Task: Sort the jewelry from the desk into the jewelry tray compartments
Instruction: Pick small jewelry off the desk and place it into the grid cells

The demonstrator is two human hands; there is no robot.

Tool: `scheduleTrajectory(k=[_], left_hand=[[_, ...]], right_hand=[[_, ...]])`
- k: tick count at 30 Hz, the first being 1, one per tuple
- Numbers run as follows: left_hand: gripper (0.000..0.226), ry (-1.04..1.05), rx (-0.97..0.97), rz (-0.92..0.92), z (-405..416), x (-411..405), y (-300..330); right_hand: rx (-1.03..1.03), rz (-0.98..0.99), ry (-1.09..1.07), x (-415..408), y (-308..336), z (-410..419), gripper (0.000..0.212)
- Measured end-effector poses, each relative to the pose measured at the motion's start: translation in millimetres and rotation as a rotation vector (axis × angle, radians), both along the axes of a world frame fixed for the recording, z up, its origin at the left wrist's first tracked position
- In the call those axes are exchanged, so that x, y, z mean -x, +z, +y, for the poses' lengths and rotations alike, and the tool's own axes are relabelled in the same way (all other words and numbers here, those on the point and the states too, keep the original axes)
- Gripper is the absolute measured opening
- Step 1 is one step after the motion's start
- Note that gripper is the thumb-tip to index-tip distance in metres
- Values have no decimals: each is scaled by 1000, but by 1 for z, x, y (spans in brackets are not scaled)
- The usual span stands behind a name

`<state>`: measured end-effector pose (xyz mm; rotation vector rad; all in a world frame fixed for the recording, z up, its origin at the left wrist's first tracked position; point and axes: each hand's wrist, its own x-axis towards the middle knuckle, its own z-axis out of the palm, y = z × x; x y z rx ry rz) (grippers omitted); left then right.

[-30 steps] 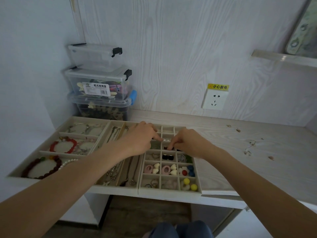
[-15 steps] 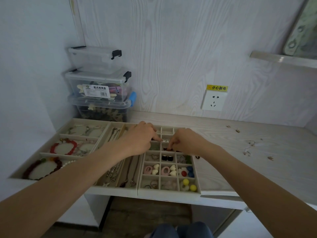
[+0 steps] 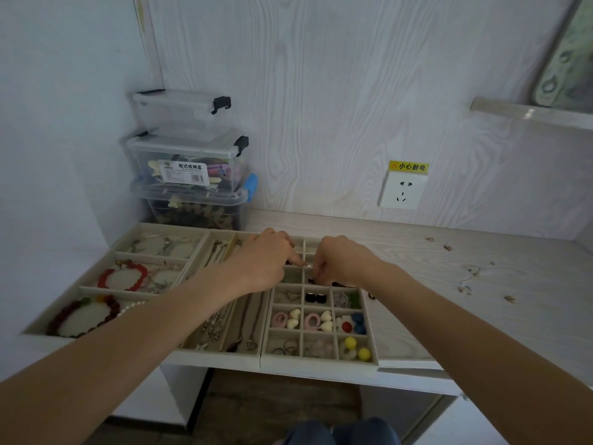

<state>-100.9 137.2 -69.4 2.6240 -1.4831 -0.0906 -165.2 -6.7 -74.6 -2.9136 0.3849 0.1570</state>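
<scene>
Three beige jewelry trays sit side by side at the desk's left. The grid tray holds earrings, rings and coloured beads. Beside it, the long-slot tray holds necklaces, and the bracelet tray holds a red bead bracelet. My left hand and my right hand hover over the grid tray's far cells. Their fingertips meet on a small silvery earring. The right hand's curled fingers dip toward a cell, hiding what lies beneath. Several loose jewelry pieces lie scattered on the desk at the right.
Three clear plastic storage boxes are stacked in the back left corner behind the trays. A wall socket sits above the desk, and a shelf juts out at the upper right. The trays reach the desk's front edge.
Both hands stay together over the same far cells of the grid tray, with only slight finger movement. The view has shifted a little.
</scene>
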Motion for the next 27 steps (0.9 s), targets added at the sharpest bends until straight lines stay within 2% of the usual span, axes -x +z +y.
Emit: scheduleTrajectory(k=[12, 17, 27], left_hand=[[60, -27, -14, -16, 0, -1, -2], [60, -55, -59, -69, 2, 0, -5], [60, -65, -72, -100, 1, 0, -4]], right_hand=[[43, 49, 90, 4, 1, 1, 18], [-8, 66, 68, 6, -4, -2, 19], [-30, -64, -23, 7, -10, 0, 17]])
